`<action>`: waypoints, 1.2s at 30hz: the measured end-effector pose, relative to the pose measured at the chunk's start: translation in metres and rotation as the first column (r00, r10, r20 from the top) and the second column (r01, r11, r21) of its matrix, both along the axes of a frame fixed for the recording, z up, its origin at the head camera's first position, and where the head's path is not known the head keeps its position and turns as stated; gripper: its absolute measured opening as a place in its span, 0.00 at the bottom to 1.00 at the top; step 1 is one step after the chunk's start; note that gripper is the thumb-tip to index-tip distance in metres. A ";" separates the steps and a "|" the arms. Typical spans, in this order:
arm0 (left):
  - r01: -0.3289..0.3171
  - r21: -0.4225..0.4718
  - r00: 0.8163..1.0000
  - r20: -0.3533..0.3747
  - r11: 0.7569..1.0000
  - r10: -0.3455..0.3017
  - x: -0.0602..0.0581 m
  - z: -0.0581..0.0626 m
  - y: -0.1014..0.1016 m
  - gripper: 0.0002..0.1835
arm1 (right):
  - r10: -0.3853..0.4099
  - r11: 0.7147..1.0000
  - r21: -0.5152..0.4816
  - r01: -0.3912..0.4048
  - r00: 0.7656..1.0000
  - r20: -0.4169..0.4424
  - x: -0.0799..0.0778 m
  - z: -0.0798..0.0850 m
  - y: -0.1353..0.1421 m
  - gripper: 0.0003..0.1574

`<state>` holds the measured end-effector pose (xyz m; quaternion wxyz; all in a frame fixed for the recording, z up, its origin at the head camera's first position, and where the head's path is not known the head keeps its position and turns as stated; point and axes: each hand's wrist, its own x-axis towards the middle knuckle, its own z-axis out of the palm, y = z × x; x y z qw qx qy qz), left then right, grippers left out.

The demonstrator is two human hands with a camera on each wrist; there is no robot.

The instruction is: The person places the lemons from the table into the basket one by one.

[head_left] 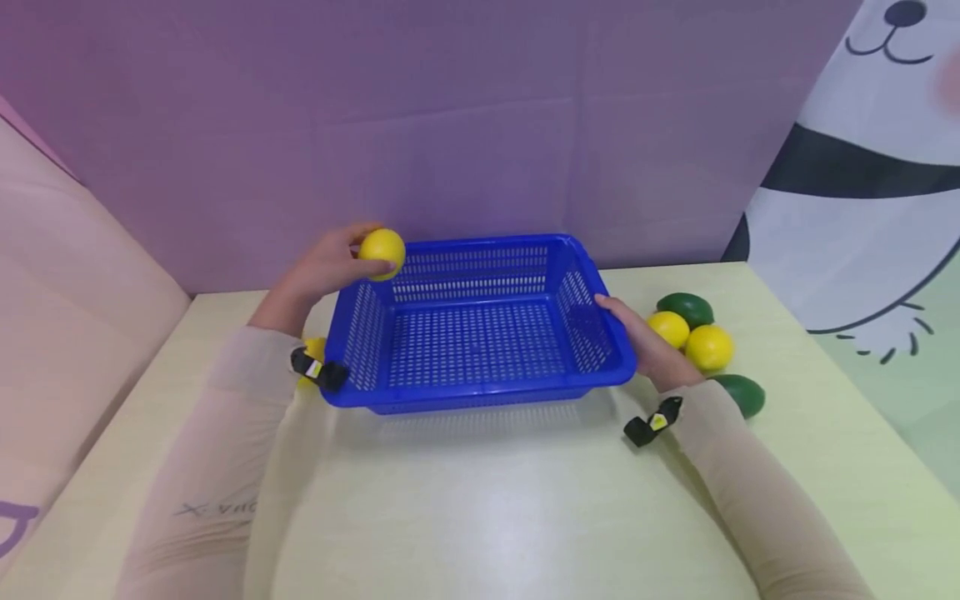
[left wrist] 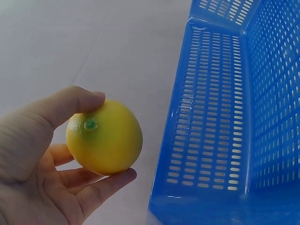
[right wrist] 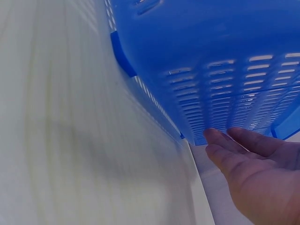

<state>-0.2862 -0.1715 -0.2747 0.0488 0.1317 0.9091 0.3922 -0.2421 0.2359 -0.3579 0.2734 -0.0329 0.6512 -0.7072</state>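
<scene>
While the left hand (head_left: 333,262) grips a round yellow citrus fruit (head_left: 384,246) between thumb and fingers, the fruit sits near the far left corner of a blue plastic basket (head_left: 480,390), its finely pitted skin shading to green around a small stem button. Slots perforate the basket's flared walls and floor beneath a smooth, rounded rim. At its right side, the right hand (head_left: 641,337) touches the plastic, fingers fairly straight; whether they grip, I cannot tell. Glossy dark-green ovals (head_left: 684,309) and yellow rounds (head_left: 708,348) cluster on the pale wood-grained table (head_left: 487,508).
</scene>
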 end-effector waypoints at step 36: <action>0.068 0.062 0.998 0.002 0.996 -0.068 -0.021 -0.010 0.035 0.33 | 0.008 1.000 0.012 -0.008 1.000 -0.008 -0.001 -0.003 0.001 0.46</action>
